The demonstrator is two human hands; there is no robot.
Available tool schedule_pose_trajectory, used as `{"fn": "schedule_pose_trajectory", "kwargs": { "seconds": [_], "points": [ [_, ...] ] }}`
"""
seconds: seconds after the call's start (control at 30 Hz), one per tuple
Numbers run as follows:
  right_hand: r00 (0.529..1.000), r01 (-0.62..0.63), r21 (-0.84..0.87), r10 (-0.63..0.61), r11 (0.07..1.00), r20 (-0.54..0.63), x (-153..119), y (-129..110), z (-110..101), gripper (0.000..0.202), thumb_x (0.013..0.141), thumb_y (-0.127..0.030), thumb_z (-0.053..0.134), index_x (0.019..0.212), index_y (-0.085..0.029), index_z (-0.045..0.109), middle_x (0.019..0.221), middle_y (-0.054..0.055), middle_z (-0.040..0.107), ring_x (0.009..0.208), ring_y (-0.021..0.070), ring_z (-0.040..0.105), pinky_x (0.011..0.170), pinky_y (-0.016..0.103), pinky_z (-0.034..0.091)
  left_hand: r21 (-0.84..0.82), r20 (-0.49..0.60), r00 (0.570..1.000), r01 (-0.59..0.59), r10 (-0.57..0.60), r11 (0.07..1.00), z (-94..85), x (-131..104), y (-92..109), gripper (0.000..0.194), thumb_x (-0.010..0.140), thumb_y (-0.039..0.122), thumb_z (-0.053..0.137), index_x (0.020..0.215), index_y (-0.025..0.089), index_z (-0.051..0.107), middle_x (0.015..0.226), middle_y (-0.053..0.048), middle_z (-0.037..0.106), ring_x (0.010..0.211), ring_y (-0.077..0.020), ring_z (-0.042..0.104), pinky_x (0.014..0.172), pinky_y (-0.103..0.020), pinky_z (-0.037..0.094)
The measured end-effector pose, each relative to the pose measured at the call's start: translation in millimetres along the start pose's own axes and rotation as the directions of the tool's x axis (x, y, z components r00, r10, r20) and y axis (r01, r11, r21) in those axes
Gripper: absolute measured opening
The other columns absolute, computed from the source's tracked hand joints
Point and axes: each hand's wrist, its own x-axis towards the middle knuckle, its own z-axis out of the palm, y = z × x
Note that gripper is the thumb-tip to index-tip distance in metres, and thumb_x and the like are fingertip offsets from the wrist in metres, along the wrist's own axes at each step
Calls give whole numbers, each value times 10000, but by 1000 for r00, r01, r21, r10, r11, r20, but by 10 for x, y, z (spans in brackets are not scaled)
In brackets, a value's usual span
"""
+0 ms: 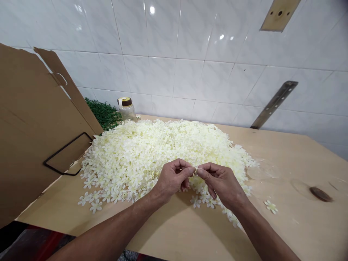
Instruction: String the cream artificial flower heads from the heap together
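Flower pile (163, 145) as landmark: left hand (174, 177) and right hand (221, 181) at its near edge, fingers pinching one tiny piece between them, equally near; its long axis unclear.

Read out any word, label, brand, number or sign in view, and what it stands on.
There is no readable text here.
Clear bottle with brown-and-yellow lid: nothing legible; any fine marking is too small to read.
Brown cardboard panel, beige wall plate, grey metal strip: no lettering shows.
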Motion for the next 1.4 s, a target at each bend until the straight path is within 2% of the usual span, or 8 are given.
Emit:
{"fn": "schedule_pose_trajectory", "kwargs": {
  "seconds": [0.1, 0.3, 0.6, 0.9, 1.1, 1.4],
  "points": [
    [1000, 11, -23, -10, 1000, 17, -2, -2, -13, 384, 850, -560, 675, 843, -177, 685, 501, -56, 492, 322, 71, 404, 348, 211, 312, -50, 26, 1000, 8, -7, 999, -1, -2, 0, 335, 816, 475, 714, 795, 151, 632, 528, 11, 564, 426, -104, 508, 411, -213, 404],
    [999, 6, -41, -4, 999, 53, -21, 19, -31, 418, 894, -592, 600, 772, -192, 587, 420, -79, 426, 312, 87, 386, 366, 214, 308, -140, 51, 998, 38, -31, 989, -14, 1, -30, 366, 820, 505, 699, 860, 142, 668, 797, -27, 639, 478, -83, 550, 404, -206, 396],
    [994, -7, -19, 9, 1000, 109, -25, -2, -7, 430, 892, -598, 591, 728, -203, 550, 462, -84, 443, 306, 76, 385, 354, 209, 289, -144, 156, 981, 139, -116, 980, -10, -6, -13, 390, 786, 536, 726, 786, 151, 656, 589, -8, 611, 445, -100, 534, 416, -211, 394],
    [993, -39, -22, 41, 999, 109, -10, 27, 0, 417, 865, -569, 646, 703, -194, 561, 457, -83, 452, 289, 70, 395, 333, 196, 288, -202, 150, 980, 161, -132, 966, -41, 19, -28, 343, 765, 469, 776, 788, 156, 637, 550, 7, 588, 437, -81, 513, 420, -184, 385],
    [989, -61, 50, 54, 997, 141, -29, 0, -19, 413, 848, -571, 671, 721, -185, 602, 441, -81, 451, 294, 75, 393, 336, 202, 298, -217, 105, 981, 185, -165, 959, -42, 33, -17, 389, 748, 511, 775, 741, 154, 622, 507, 14, 571, 383, -64, 457, 399, -186, 355],
    [995, 7, 97, -17, 995, 97, -42, -60, -101, 400, 867, -565, 662, 796, -172, 648, 548, -54, 499, 344, 58, 389, 351, 208, 349, -330, 40, 987, 161, -156, 930, -71, 68, 11, 373, 715, 453, 820, 759, 139, 621, 720, 2, 618, 451, -54, 512, 376, -182, 344]
  ]
}}
